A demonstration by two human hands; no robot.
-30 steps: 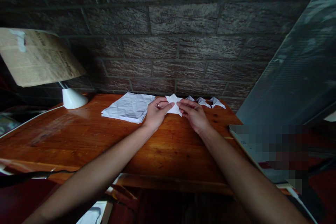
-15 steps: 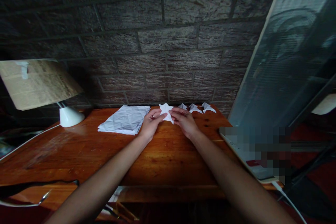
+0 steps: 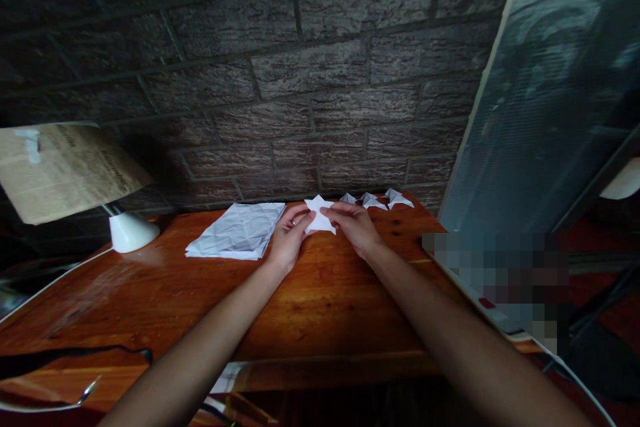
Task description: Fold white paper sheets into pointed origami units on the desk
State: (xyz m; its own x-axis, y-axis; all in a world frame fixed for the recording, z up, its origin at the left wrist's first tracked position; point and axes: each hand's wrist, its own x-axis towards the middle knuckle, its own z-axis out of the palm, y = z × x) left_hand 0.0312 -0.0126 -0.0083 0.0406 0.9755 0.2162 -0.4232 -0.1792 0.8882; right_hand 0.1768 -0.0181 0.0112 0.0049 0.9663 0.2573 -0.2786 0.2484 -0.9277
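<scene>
Orientation is what has just changed: the small white five-pointed star of folded paper (image 3: 320,222) has turned slightly over the last half second, and its lower left point now shows more clearly below the left thumb. It remains in a two-handed hold, which suggests that handling of this piece is still under way rather than finished. The row of three small white folded-paper stars (image 3: 373,201) along the back edge of the wooden table (image 3: 320,300) has kept its order, and the flat stack of creased white paper sheets (image 3: 235,230) also looks undisturbed.

The star sits directly between the hands, one point up, its broad face toward the wearer. The left hand (image 3: 289,233) pinches it from the left, thumb on the front near the middle, the other fingers curled at the edge and partly hidden behind. The right hand (image 3: 357,225) grips from the right, its thumb close beside the left one, but its fingertips behind the paper cannot be made out. Whether the star touches the table is unclear. The stack lies just left of the left hand; the row begins just behind the right.
</scene>
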